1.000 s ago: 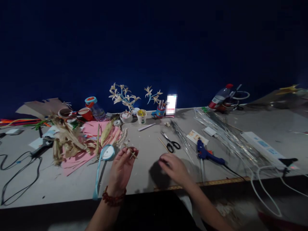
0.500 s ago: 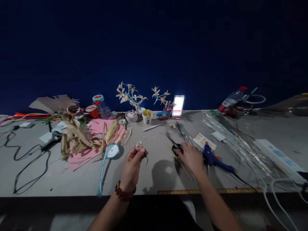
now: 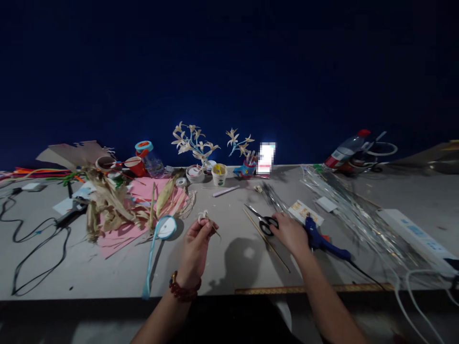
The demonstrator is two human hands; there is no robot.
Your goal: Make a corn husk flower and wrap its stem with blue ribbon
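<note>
Far left, mid-height: looped black cable (image 3: 19,286) on the grey tabletop (image 3: 39,243). Then a crumpled heap of dry tan husks (image 3: 111,205) on flat pink paper sheets (image 3: 122,239). Left of centre: white-faced roll of light-blue ribbon (image 3: 167,228), loose end running to the table's front edge. Behind it, a spray of cream flowers on light-blue stems (image 3: 182,145).

Lower centre-left: left hand (image 3: 195,244), fingertips pinched on a small pale curled strip (image 3: 203,216), thin end poking out right. Held up in front of the roll's right side. Small white cup, yellow inside (image 3: 220,179), at the back.

Right of centre: thin tan stick (image 3: 278,255) on a diagonal, black-handled metal scissors (image 3: 260,218) lying just beside it, blades to upper left. Right hand (image 3: 291,234) is at the scissors' right handle loop, fingers bent; can't tell if it's gripping or only touching.

Next right: blue glue gun (image 3: 326,244). Beyond: clear-wrapped silvery bundle (image 3: 353,215), then white power strip (image 3: 418,239).
</note>
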